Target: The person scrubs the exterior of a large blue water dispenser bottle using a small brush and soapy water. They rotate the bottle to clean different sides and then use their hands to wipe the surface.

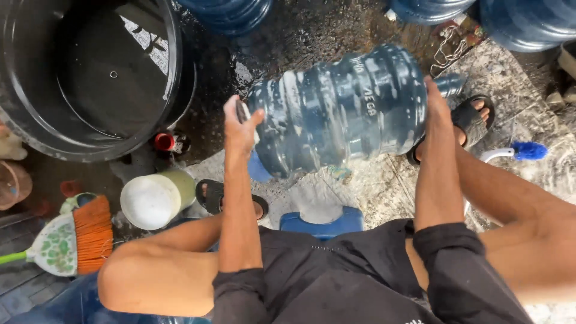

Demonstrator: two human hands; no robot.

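I hold a large blue water jug [339, 111] on its side above the wet ground, its neck pointing right. My left hand [239, 127] presses against the jug's base end at the left. My right hand [437, 107] grips the shoulder near the neck at the right. The jug is blurred and its surface is wet. Below it, between my knees, sits a low blue stool [324, 223]. My sandalled feet [223, 197] rest on the ground either side.
A big black tub [90, 78] stands at the upper left. A white bucket [157, 198] and an orange-bristled brush [90, 234] lie at the left. More blue jugs [528, 21] line the top edge. A blue-headed brush [528, 150] lies at the right.
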